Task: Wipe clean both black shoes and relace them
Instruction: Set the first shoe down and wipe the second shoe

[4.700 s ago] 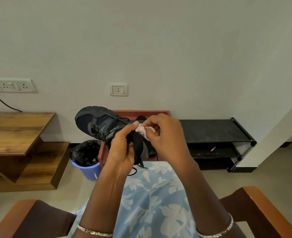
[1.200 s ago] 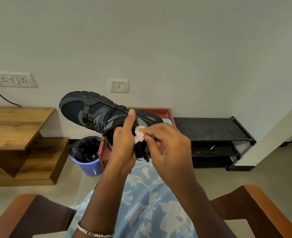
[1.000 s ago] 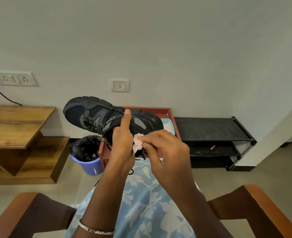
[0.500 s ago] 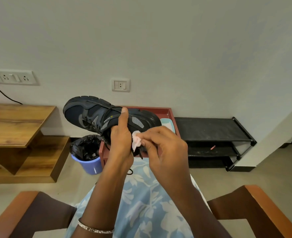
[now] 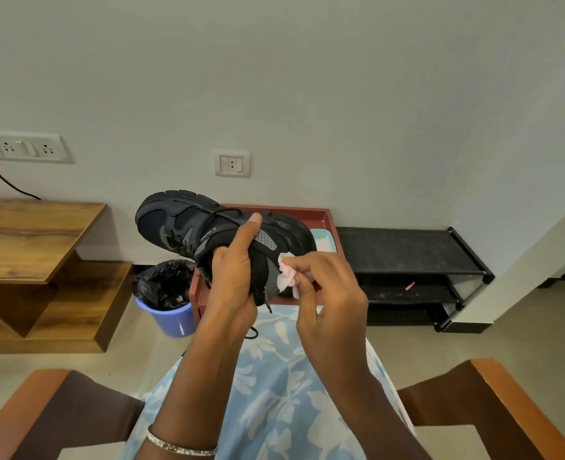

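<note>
Black mesh-and-rubber lace-up shoe [image 5: 188, 227] is held in the air above the lap, on its side, toe pointing out to the left of both hands and sole edge uppermost. Left hand [image 5: 233, 280] grips it round the middle, fingers curled in, thumb stretched straight up along the side panel. Right hand [image 5: 331, 293] pinches a crumpled pale pink tissue [image 5: 286, 275] between thumb and fingertips; the tissue touches the heel side just right of the left hand. Loose black lace end [image 5: 268, 305] hangs below the shoe, between the hands. Beyond the hands is a red-brown tray [image 5: 307, 210]. Blue bin with black liner [image 5: 175, 318] sits left of the left hand, wooden desk [image 5: 32, 240] further left, black shoe rack [image 5: 407, 250] right of the right hand.
</note>
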### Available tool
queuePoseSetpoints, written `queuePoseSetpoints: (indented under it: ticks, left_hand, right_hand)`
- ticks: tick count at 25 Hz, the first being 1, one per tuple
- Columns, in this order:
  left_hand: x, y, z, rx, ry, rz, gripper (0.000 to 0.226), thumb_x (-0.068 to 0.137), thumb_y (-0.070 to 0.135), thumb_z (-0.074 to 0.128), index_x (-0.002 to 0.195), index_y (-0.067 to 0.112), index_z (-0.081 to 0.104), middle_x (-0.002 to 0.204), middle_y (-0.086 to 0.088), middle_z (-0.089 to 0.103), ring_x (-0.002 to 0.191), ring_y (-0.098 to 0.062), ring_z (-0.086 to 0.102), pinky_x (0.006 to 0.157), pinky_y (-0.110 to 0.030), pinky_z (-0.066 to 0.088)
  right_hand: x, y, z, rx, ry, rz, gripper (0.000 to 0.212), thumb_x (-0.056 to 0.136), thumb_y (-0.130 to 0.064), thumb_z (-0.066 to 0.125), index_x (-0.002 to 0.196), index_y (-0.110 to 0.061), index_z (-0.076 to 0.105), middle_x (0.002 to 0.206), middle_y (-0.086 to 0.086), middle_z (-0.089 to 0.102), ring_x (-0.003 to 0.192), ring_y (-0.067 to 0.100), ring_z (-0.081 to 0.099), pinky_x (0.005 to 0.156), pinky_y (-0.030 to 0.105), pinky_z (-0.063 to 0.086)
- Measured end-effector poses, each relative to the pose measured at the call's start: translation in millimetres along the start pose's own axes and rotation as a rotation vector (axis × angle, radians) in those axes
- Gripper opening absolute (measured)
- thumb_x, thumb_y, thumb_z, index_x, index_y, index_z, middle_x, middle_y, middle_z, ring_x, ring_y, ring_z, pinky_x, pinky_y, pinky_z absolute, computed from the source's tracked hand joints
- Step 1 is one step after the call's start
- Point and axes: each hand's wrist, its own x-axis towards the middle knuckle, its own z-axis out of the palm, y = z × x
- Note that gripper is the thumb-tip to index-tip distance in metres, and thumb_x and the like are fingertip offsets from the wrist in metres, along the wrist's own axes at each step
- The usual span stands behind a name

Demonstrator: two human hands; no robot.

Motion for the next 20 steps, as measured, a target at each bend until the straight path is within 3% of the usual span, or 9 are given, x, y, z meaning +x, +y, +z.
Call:
queuePoseSetpoints:
  ticks: [2,6,8,11,14,17,20]
  left_hand:
    - [-1,-1,1,0.009,-0.009,-0.011,0.038,0.084,0.027,0.073,0.107,-0.002,0.067,0.093,-0.022,0.069,0.077,-0.028,0.068,0.067,-0.035,0.059]
    - [-4,-6,7,0.010,-0.051,0.004,0.021,0.087,0.023,0.070,0.096,0.005,0.064,0.087,-0.015,0.061,0.085,-0.028,0.060,0.073,-0.036,0.051]
    - [-3,-5,6,-0.031,-0.069,0.000,0.020,0.088,0.022,0.069,0.097,0.005,0.064,0.093,-0.017,0.061,0.087,-0.028,0.061,0.077,-0.037,0.051]
    - [-2,-3,0,-0.025,-0.053,-0.021,0.023,0.087,0.023,0.069,0.100,0.006,0.062,0.091,-0.020,0.062,0.079,-0.027,0.063,0.071,-0.036,0.056]
    - [-1,-1,-3,0.004,-0.014,-0.047,0.029,0.087,0.025,0.069,0.102,0.001,0.067,0.107,-0.026,0.070,0.083,-0.030,0.068,0.084,-0.046,0.056]
    - [1,-2,-2,-0.001,-0.015,-0.045,0.028,0.087,0.025,0.067,0.101,0.001,0.069,0.107,-0.023,0.072,0.090,-0.033,0.072,0.090,-0.047,0.056]
    - [1,-6,-2,-0.042,-0.044,-0.064,0.023,0.085,0.023,0.069,0.097,0.004,0.072,0.109,-0.024,0.071,0.106,-0.041,0.067,0.099,-0.059,0.048]
  right_hand:
    - [7,-2,2,-0.027,0.028,-0.017,0.019,0.095,0.000,0.060,0.103,-0.010,0.074,0.099,0.001,0.069,0.094,0.013,0.061,0.080,0.020,0.053]
    - [47,-11,9,-0.110,0.020,-0.077,0.036,0.093,-0.022,0.041,0.095,-0.012,0.075,0.094,0.001,0.066,0.088,0.017,0.055,0.072,0.022,0.045]
    - [48,-12,14,-0.100,0.021,-0.092,0.035,0.094,-0.021,0.042,0.097,-0.012,0.075,0.096,0.001,0.065,0.090,0.018,0.054,0.074,0.024,0.045]
    - [19,-2,15,-0.027,0.099,-0.096,0.029,0.103,-0.015,0.047,0.101,-0.007,0.075,0.099,0.005,0.067,0.093,0.020,0.057,0.082,0.020,0.047]
    - [-5,12,13,-0.020,0.109,-0.058,0.017,0.097,-0.004,0.059,0.104,-0.003,0.074,0.102,0.009,0.067,0.099,0.019,0.061,0.094,0.009,0.043]
    - [8,15,6,-0.044,0.095,-0.077,0.025,0.097,-0.009,0.051,0.101,-0.005,0.076,0.099,0.006,0.068,0.096,0.016,0.058,0.086,0.013,0.046]
    - [45,9,1,-0.081,0.044,-0.118,0.032,0.093,-0.011,0.045,0.098,-0.011,0.077,0.095,0.002,0.067,0.091,0.017,0.054,0.075,0.021,0.044]
